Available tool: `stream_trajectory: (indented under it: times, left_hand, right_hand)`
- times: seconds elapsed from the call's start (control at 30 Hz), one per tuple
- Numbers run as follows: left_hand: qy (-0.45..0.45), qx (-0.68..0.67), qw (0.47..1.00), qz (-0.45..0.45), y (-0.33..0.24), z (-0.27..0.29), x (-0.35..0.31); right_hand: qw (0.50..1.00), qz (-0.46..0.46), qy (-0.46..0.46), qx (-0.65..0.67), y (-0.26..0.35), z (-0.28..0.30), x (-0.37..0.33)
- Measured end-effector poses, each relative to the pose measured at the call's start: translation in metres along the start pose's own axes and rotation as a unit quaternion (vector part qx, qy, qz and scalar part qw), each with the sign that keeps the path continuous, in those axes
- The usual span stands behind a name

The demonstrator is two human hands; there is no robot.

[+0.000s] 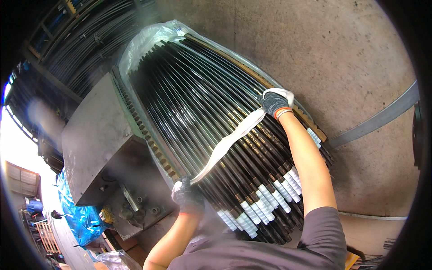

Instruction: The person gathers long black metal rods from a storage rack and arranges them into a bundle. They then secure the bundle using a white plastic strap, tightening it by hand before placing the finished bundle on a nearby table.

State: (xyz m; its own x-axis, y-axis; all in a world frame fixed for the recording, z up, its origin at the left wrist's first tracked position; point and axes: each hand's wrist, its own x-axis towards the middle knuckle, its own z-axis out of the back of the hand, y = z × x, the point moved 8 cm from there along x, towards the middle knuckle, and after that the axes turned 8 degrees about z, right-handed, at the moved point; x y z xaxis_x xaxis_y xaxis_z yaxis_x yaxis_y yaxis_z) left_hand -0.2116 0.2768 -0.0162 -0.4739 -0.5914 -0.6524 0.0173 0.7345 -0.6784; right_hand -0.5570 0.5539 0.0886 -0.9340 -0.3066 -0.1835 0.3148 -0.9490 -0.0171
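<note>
A white cloth strap (225,145) lies stretched slantwise across a wide layer of long black rods (189,103). My right hand (273,103), in a dark glove with an orange cuff, is closed on the strap at the right side of the layer; part of the strap loops over that hand. On the left side, near the closer end of the rods, my left hand (186,196) grips the strap's other end, also gloved. Several rods have white wrapping (263,204) near their close ends. Clear plastic sheeting (155,33) lines the far end.
A notched strip (155,146) borders the rods on the left, and a wooden board (256,74) runs along the right. Left of them stands a grey metal box (101,139), with blue sheeting (78,216) below. Concrete floor (315,40) spreads to the right, crossed by a grey band (378,118).
</note>
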Motion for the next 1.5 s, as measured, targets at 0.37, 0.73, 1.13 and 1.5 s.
stream_trajectory:
  times: [0.37, 0.73, 1.13, 1.5]
  left_hand:
    - [0.011, -0.010, 1.000, 0.014, 0.003, 0.001, 0.001]
    - [-0.055, -0.093, 0.988, 0.114, 0.001, -0.018, -0.007]
    - [-0.038, -0.070, 0.969, 0.232, 0.033, -0.021, 0.013]
    - [0.055, -0.095, 0.901, 0.420, 0.070, -0.049, -0.018]
  right_hand:
    - [0.995, 0.063, -0.078, -0.004, -0.014, -0.044, 0.060]
    - [0.992, 0.003, -0.056, 0.112, -0.025, -0.066, 0.079]
    - [0.975, 0.026, 0.040, 0.218, -0.029, -0.069, 0.084]
    - [0.966, -0.032, 0.079, 0.244, -0.079, -0.102, 0.055]
